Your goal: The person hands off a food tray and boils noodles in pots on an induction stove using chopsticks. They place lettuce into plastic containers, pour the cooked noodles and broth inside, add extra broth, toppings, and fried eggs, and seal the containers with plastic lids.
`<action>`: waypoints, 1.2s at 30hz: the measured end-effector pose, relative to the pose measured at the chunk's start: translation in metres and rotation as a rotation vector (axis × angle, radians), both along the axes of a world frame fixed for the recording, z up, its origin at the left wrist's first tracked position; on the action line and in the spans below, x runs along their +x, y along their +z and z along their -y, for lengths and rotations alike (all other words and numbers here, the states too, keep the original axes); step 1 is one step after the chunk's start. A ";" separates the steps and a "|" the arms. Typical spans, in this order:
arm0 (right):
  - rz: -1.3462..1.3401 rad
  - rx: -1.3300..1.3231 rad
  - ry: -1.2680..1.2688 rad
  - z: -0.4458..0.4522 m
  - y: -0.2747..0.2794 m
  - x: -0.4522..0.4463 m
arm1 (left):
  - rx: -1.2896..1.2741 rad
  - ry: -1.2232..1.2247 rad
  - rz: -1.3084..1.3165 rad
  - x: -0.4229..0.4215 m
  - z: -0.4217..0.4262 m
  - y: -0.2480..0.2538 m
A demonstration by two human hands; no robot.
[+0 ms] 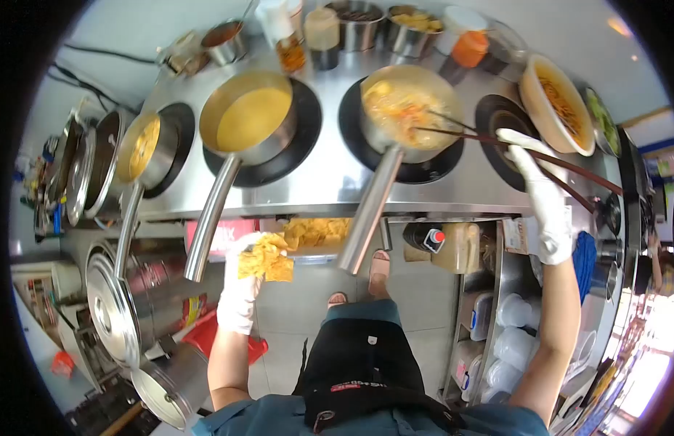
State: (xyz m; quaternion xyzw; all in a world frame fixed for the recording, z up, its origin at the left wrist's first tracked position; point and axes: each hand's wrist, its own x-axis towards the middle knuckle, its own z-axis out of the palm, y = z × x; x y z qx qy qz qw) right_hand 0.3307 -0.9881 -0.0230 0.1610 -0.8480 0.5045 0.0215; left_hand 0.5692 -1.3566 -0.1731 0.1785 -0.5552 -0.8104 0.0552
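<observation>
no wording can be read with certainty: the white letters on the pink box (242, 226) and the small pale print on the black apron (362, 356) are too blurred to make out.

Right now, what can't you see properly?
In the head view:
- Some fingertips of the left hand: behind yellow food
- Bottom of the middle pot: under soup
- Small words on the apron: too tiny, blurry

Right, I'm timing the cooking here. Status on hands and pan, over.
Left hand gripping yellow pieces, outside the saucepan. Right hand holding chopsticks, tips in the saucepan. Pan handle juts out between hands.
</observation>
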 end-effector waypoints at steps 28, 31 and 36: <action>-0.045 0.027 -0.078 -0.013 0.019 -0.009 | -0.883 0.601 0.095 0.009 -0.037 -0.008; -0.154 0.003 -0.099 -0.021 0.039 0.005 | -0.364 0.411 0.402 0.056 -0.029 -0.107; -0.025 0.212 -0.001 0.033 0.035 0.020 | -0.191 0.347 0.465 0.059 -0.018 -0.160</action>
